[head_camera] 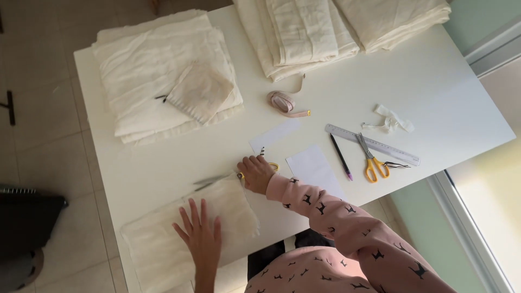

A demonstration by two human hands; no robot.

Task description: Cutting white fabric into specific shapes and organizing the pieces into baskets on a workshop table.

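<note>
- Right hand (255,172): grip closed around the yellow handles of the scissors (217,179); blades open, at the far edge of the cream cloth (184,233).
- Left hand (201,233): fingers spread flat, pressing the cloth to the tabletop (434,81); it grasps nothing.
- Risk: the cloth may slide or bunch if the pressure slackens, skewing the cut.
- Risk: the fingers lie near the blade path.

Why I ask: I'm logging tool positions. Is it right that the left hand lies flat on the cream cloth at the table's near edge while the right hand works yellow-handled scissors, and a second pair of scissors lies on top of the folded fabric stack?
Not quite. The head view shows the second pair of scissors lying on the bare white table, beside the ruler and pencil, not on a fabric stack. The rest holds: the left hand lies flat on the cream cloth, and the right hand works yellow-handled scissors.
</note>
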